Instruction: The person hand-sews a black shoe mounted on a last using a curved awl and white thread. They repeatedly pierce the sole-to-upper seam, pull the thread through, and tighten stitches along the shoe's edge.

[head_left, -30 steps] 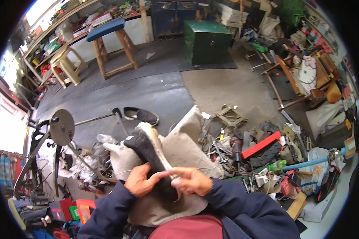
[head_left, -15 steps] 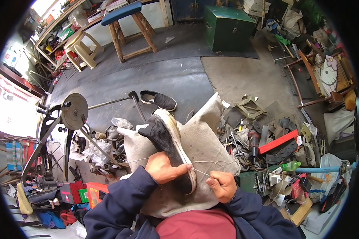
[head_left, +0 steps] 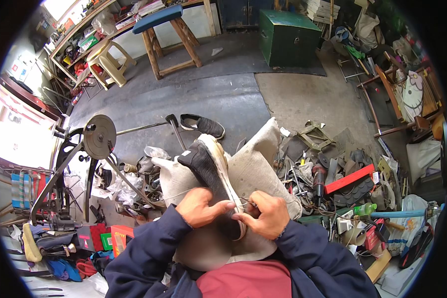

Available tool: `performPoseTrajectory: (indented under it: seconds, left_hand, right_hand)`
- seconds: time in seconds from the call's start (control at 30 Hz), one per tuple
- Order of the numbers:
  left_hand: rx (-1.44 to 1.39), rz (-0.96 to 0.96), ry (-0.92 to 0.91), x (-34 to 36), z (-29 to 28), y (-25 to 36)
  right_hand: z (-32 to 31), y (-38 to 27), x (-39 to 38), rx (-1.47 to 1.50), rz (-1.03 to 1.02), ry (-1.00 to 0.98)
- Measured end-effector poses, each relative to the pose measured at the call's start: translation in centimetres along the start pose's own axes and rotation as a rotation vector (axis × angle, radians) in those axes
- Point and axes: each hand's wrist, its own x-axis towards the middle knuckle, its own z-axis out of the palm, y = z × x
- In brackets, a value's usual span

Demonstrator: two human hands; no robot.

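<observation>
Left hand [head_left: 197, 208] grips shoe [head_left: 206, 170], 12 o'clock on cloth [head_left: 256, 171]; right hand [head_left: 264, 215], shoe's 4 o'clock, curls at sole [head_left: 224, 175], contents unclear. Probably light, soft upper; stiffer sole edge suits holding.

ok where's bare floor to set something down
Dark matting between the blue-topped wooden stool and loose slip-on; tan floor between green chest and metal frame. Crowded either side of the held sneaker: power tool and red bar right, wheeled machine left.

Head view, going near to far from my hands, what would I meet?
Black shoe at the left hand and right hand → loose slip-on on the floor → green chest → dark blue cabinet.
</observation>
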Motion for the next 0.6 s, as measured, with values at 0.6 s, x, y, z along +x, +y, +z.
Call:
performPoseTrajectory:
  seconds: [0.6]
  left_hand:
    - [0.021,0.096,0.951,-3.6,-5.0,-6.0]
  right_hand:
    - [1.4,0.1,0.1,-0.037,0.083,0.041]
